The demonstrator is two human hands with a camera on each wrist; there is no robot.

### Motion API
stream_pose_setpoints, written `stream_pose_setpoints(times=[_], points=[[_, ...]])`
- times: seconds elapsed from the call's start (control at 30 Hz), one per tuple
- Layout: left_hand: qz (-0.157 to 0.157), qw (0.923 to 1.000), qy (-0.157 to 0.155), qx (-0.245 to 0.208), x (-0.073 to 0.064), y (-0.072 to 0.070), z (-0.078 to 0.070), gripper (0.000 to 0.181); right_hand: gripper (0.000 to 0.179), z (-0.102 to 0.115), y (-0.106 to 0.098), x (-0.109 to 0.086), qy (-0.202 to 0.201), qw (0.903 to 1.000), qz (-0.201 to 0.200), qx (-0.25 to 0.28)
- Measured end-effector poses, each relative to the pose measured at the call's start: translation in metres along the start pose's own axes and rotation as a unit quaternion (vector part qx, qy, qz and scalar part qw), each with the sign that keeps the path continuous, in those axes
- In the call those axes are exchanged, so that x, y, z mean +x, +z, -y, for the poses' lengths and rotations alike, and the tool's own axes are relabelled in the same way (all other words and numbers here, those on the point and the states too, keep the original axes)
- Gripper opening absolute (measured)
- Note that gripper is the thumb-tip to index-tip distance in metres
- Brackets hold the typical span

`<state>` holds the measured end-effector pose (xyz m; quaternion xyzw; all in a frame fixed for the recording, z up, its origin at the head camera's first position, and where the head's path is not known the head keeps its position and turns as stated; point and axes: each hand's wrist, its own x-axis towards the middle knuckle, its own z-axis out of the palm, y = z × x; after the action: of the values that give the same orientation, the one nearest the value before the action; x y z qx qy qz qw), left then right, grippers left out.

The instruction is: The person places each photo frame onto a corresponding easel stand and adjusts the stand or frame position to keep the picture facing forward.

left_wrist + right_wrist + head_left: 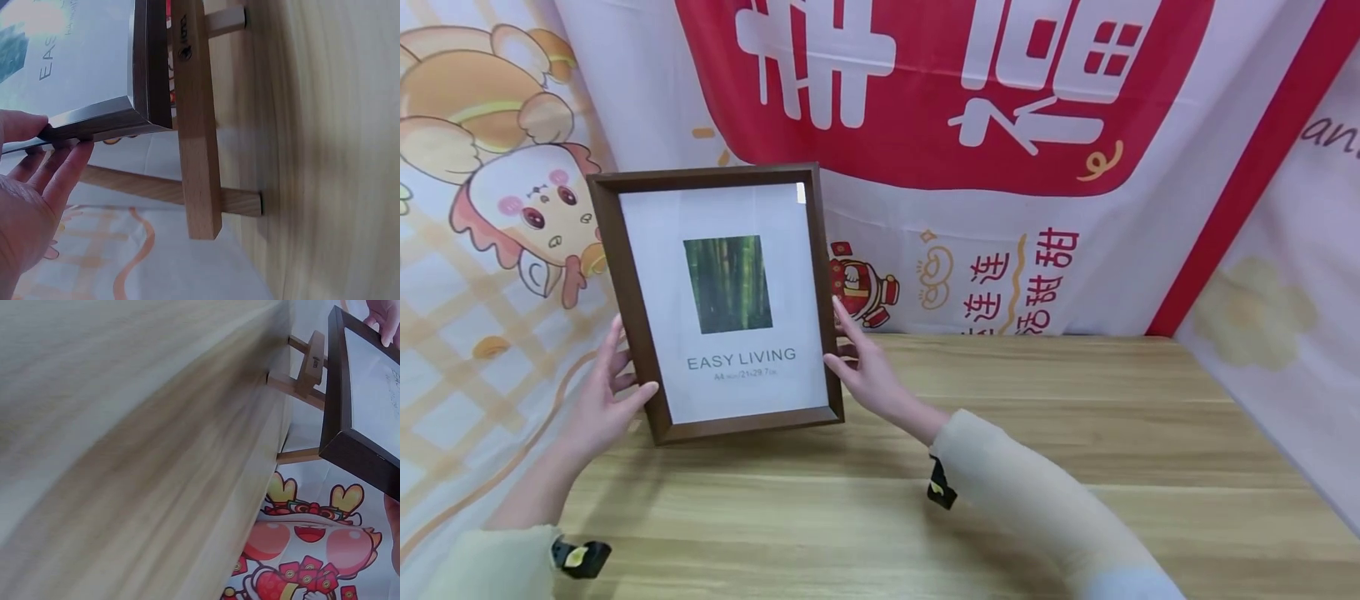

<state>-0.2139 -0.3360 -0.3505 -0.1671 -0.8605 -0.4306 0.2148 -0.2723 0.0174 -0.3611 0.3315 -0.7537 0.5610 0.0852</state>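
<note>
A dark brown picture frame (730, 300) holds a white sheet with a green bamboo picture and the words EASY LIVING. My left hand (602, 400) grips its left edge, thumb at the front and fingers behind. On the opposite edge, my right hand (872, 367) holds the frame between thumb and fingers. Behind it stands a small wooden easel (197, 125), hidden in the head view. The left wrist view shows the frame's lower edge raised off the tabletop, close to the easel's crossbar. Only part of the right hand (394, 525) appears in the right wrist view.
The wood-grain table (1000, 500) extends to the right and toward me. A red and white printed cloth (910, 175) hangs behind it. Cartoon-patterned cloth (482, 250) covers the left side, and pale cloth (1285, 333) hangs along the right.
</note>
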Motion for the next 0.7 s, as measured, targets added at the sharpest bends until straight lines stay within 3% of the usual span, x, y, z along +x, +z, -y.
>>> stream_pose_setpoints(times=[0.17,0.37,0.7], points=[[0.005,0.9987,-0.043,0.026,0.008,-0.015,0.002,0.099,0.079,0.004,0.009,0.016,-0.012,0.9997,0.000,-0.023],[-0.017,0.9989,-0.032,0.031,0.020,-0.027,0.009,0.101,0.080,0.007,0.021,0.032,-0.027,0.9988,0.000,-0.040],[-0.020,0.9970,-0.066,0.035,0.035,-0.042,0.022,0.099,0.080,0.006,0.045,0.049,-0.045,0.9979,-0.025,-0.038]])
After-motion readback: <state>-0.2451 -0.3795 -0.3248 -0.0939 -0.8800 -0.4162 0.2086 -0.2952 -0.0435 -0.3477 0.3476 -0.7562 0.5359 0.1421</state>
